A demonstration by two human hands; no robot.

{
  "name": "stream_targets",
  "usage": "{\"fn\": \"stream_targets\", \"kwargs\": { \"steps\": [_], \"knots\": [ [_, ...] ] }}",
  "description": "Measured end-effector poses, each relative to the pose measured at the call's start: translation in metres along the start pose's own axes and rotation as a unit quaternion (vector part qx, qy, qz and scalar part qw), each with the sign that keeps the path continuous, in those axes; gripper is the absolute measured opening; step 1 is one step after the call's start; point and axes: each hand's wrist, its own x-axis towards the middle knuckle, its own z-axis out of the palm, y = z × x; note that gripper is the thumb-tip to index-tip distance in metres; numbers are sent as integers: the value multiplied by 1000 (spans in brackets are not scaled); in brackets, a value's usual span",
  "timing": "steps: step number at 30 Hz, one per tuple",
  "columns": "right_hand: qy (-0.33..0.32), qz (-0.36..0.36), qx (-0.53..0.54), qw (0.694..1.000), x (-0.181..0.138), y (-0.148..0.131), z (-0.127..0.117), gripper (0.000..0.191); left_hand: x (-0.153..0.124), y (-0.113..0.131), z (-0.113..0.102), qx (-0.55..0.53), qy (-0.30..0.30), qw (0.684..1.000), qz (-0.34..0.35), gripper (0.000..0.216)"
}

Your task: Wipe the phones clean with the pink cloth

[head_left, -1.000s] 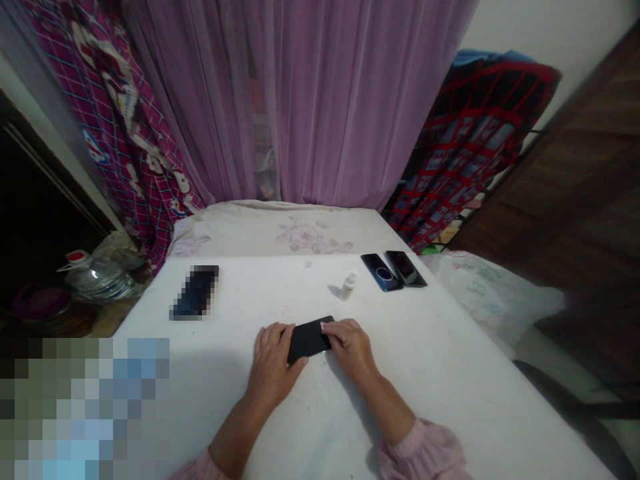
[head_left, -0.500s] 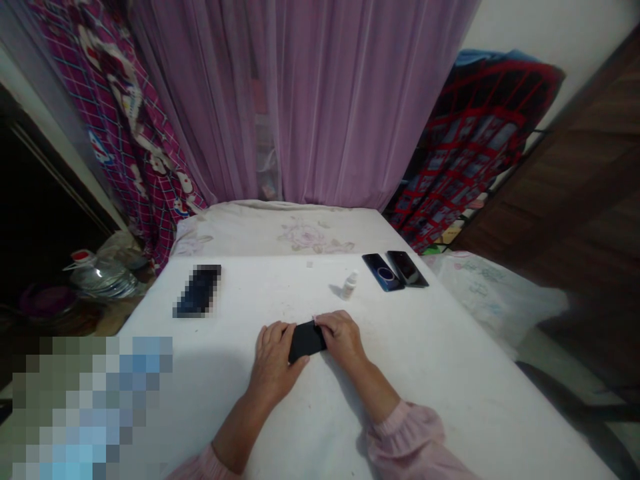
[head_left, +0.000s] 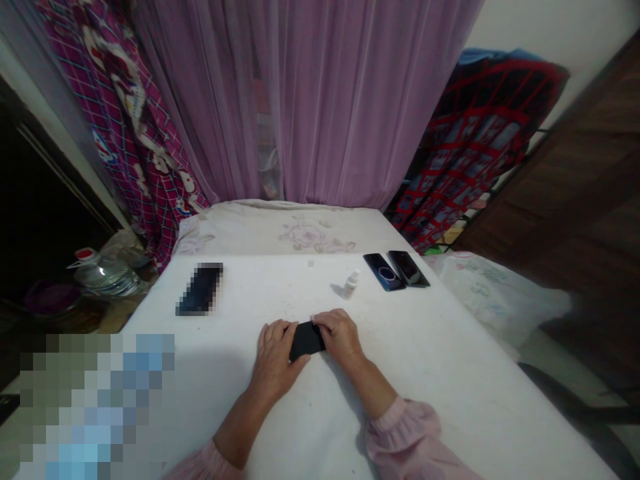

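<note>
A black phone (head_left: 307, 340) lies flat on the white-covered table in front of me, seen between my two hands. My left hand (head_left: 276, 350) grips its left end, with the thumb along the near edge and the fingers over the far side. Over the phone's right end, my right hand (head_left: 341, 337) is closed, its fingers bent in a pinch. A small pale bit shows at those fingertips, too little of it to name. Just beyond the right hand stands a small white bottle (head_left: 351, 285).
Two dark phones (head_left: 385, 272) lie side by side at the back right. A dark pixelated object (head_left: 201, 290) rests at the left. On the left beyond the table is a large water bottle (head_left: 107, 273). Purple curtains (head_left: 325, 100) hang behind, and a plastic bag (head_left: 490, 293) sits at the right.
My right hand has shifted very slightly left over the phone. My left hand keeps its grip, and the other things stay where they were; the view has moved a little.
</note>
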Motion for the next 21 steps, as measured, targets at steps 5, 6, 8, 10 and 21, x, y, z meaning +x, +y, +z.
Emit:
{"fn": "stream_targets", "kwargs": {
  "steps": [5, 6, 8, 10, 21],
  "knots": [
    [5, -7, 11, 1000, -10, -5, -4, 31, -1, 0, 3, -4, 13, 1000, 2, 57],
    [3, -14, 18, 1000, -17, -6, -8, 32, -1, 0, 3, -5, 14, 1000, 3, 57],
    [1, -27, 30, 999, -32, -9, -14, 33, -1, 0, 3, -6, 13, 1000, 3, 58],
    [2, -31, 38, 999, -40, -11, -18, 33, -1, 0, 1, -6, 10, 1000, 5, 58],
    [0, -2, 25, 1000, -1, -4, 8, 29, 0, -6, 0, -4, 6, 1000, 17, 62]
  ]
}}
